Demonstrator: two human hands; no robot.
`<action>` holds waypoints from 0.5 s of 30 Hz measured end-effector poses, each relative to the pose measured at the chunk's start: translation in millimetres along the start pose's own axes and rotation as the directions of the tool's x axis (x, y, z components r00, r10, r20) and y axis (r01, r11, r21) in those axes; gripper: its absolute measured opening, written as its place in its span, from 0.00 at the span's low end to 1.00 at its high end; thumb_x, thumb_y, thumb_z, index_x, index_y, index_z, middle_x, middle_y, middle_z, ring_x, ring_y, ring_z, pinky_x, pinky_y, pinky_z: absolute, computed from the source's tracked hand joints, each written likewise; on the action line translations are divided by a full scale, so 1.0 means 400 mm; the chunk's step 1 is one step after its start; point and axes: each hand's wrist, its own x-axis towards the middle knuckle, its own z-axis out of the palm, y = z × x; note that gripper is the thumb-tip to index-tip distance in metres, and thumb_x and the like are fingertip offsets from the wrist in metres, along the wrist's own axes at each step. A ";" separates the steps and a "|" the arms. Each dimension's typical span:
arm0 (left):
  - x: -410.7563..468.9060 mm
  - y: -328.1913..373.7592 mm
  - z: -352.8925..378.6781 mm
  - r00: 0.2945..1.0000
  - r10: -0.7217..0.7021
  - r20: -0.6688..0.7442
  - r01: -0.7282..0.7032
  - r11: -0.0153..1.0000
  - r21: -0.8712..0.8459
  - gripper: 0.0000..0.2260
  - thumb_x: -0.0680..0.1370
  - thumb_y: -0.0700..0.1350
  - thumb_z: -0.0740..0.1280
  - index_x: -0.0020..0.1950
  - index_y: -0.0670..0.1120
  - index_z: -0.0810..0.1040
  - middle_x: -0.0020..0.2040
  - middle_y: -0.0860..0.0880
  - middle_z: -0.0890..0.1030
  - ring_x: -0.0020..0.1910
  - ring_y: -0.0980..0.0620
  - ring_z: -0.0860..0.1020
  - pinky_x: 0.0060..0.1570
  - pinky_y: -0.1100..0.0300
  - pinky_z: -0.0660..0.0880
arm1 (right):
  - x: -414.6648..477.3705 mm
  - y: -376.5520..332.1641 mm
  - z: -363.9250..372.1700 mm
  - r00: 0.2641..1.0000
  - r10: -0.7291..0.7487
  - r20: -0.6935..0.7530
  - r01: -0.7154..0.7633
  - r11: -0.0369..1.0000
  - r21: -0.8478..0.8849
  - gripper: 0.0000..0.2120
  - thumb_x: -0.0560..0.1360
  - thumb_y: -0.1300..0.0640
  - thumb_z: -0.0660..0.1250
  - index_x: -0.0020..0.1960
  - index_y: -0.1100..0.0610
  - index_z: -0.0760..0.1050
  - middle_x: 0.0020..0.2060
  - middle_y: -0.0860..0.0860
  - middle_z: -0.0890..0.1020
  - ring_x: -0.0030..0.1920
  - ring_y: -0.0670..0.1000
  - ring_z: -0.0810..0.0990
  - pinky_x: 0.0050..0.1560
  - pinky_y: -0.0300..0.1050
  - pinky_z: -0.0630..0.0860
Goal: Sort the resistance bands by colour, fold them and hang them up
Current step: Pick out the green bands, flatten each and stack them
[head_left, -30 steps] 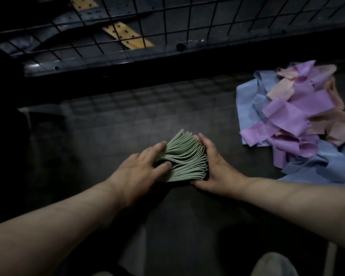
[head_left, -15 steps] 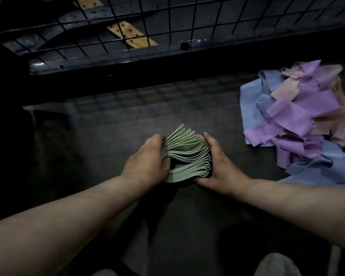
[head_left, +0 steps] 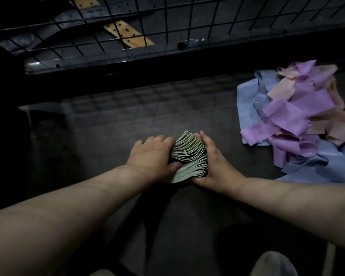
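A stack of folded pale green resistance bands (head_left: 189, 156) stands on edge on the dark table (head_left: 108, 136), its looped ends fanned out toward the right. My left hand (head_left: 151, 156) presses against the stack's left side, thumb under its near edge. My right hand (head_left: 215, 162) cups the right side, fingers stretched along the folds. Both hands squeeze the stack between them. A loose heap of purple bands (head_left: 295, 116), pink bands (head_left: 333, 126) and blue bands (head_left: 247, 100) lies at the right.
A black wire grid panel (head_left: 187, 20) rises along the far edge of the table, with a perforated wooden strip (head_left: 127, 34) behind it. A dark object (head_left: 6, 136) stands at the left edge. My knee (head_left: 273, 263) shows at the bottom.
My left hand has slid over the top left of the green stack and pressed it tighter against my right hand. The fan of folds has narrowed.
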 end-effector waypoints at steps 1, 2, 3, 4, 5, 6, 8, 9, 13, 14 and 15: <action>0.008 0.003 0.001 1.000 0.009 -0.003 -0.009 1.000 0.007 0.23 0.74 0.66 0.63 0.63 0.55 0.70 0.62 0.51 0.75 0.63 0.47 0.73 0.60 0.50 0.68 | 0.000 -0.001 0.000 1.000 0.003 0.001 -0.003 1.000 0.008 0.60 0.63 0.51 0.80 0.80 0.55 0.42 0.77 0.45 0.58 0.77 0.45 0.58 0.76 0.43 0.58; 0.014 0.005 0.003 1.000 0.023 -0.007 -0.023 1.000 0.004 0.22 0.75 0.66 0.62 0.63 0.55 0.71 0.61 0.50 0.75 0.62 0.46 0.73 0.59 0.50 0.68 | -0.001 -0.002 0.000 1.000 0.009 0.005 -0.009 1.000 0.016 0.61 0.63 0.50 0.80 0.80 0.55 0.42 0.78 0.45 0.58 0.77 0.44 0.57 0.76 0.42 0.58; 0.019 0.007 0.005 0.999 0.038 -0.004 -0.038 0.999 -0.010 0.21 0.76 0.65 0.61 0.63 0.53 0.72 0.60 0.49 0.76 0.62 0.45 0.74 0.59 0.51 0.69 | -0.002 -0.002 -0.001 1.000 0.017 0.011 -0.017 1.000 0.026 0.61 0.63 0.50 0.80 0.80 0.55 0.41 0.78 0.46 0.57 0.77 0.43 0.56 0.76 0.40 0.57; 0.022 0.009 0.006 0.999 0.054 0.001 -0.054 0.998 -0.027 0.20 0.78 0.64 0.60 0.62 0.52 0.73 0.60 0.49 0.76 0.61 0.45 0.74 0.58 0.51 0.69 | -0.002 -0.003 -0.003 1.000 0.023 0.017 -0.024 0.999 0.036 0.61 0.63 0.51 0.81 0.80 0.55 0.41 0.78 0.46 0.57 0.77 0.41 0.56 0.76 0.39 0.57; 0.023 0.009 0.008 0.997 0.072 0.008 -0.071 0.997 -0.040 0.19 0.79 0.62 0.60 0.62 0.51 0.73 0.59 0.48 0.76 0.61 0.45 0.74 0.58 0.52 0.70 | -0.002 -0.003 -0.004 0.999 0.030 0.024 -0.031 0.999 0.045 0.61 0.63 0.51 0.81 0.80 0.54 0.40 0.78 0.45 0.56 0.77 0.40 0.55 0.75 0.38 0.56; 0.024 0.009 0.008 0.996 0.088 0.013 -0.087 0.995 -0.047 0.17 0.80 0.61 0.59 0.62 0.51 0.74 0.59 0.48 0.76 0.60 0.45 0.74 0.57 0.52 0.71 | -0.002 -0.002 -0.006 0.999 0.034 0.030 -0.036 0.998 0.052 0.61 0.63 0.51 0.81 0.80 0.54 0.40 0.78 0.45 0.56 0.76 0.38 0.55 0.75 0.37 0.56; 0.022 0.009 0.007 0.993 0.118 0.018 -0.117 0.992 -0.042 0.16 0.81 0.59 0.59 0.61 0.51 0.74 0.58 0.49 0.76 0.60 0.45 0.74 0.57 0.52 0.71 | 0.000 0.000 -0.009 0.998 0.036 0.043 -0.039 0.998 0.057 0.62 0.63 0.51 0.81 0.80 0.54 0.40 0.78 0.45 0.55 0.76 0.38 0.54 0.75 0.36 0.56; 0.020 0.009 0.006 0.991 0.132 0.017 -0.131 0.991 -0.024 0.16 0.80 0.58 0.59 0.61 0.51 0.74 0.58 0.49 0.76 0.60 0.45 0.74 0.57 0.52 0.71 | 0.001 0.002 -0.011 0.998 0.036 0.049 -0.038 0.998 0.053 0.63 0.62 0.50 0.82 0.80 0.54 0.40 0.78 0.44 0.55 0.76 0.38 0.53 0.75 0.37 0.56; 0.021 0.017 0.004 0.988 0.156 -0.007 -0.155 0.987 0.036 0.16 0.78 0.58 0.60 0.61 0.51 0.71 0.58 0.49 0.76 0.61 0.46 0.74 0.58 0.52 0.68 | -0.001 0.008 -0.007 0.998 0.028 0.052 -0.030 0.999 0.042 0.62 0.62 0.47 0.80 0.80 0.53 0.40 0.76 0.40 0.54 0.77 0.39 0.54 0.75 0.38 0.57; 0.025 0.022 0.004 0.988 0.155 -0.005 -0.155 0.988 0.023 0.19 0.77 0.60 0.61 0.63 0.51 0.70 0.59 0.49 0.75 0.61 0.46 0.74 0.59 0.52 0.68 | -0.001 0.008 -0.006 0.998 0.030 0.050 -0.032 0.998 0.048 0.61 0.63 0.47 0.80 0.80 0.52 0.40 0.76 0.39 0.54 0.77 0.39 0.55 0.75 0.37 0.57; 0.030 0.028 0.003 0.988 0.153 0.004 -0.153 0.988 -0.001 0.21 0.76 0.62 0.61 0.64 0.51 0.70 0.60 0.49 0.75 0.62 0.46 0.73 0.60 0.51 0.68 | -0.002 0.008 -0.004 0.998 0.033 0.050 -0.036 0.998 0.056 0.61 0.63 0.48 0.80 0.80 0.52 0.40 0.75 0.39 0.54 0.76 0.38 0.55 0.74 0.37 0.57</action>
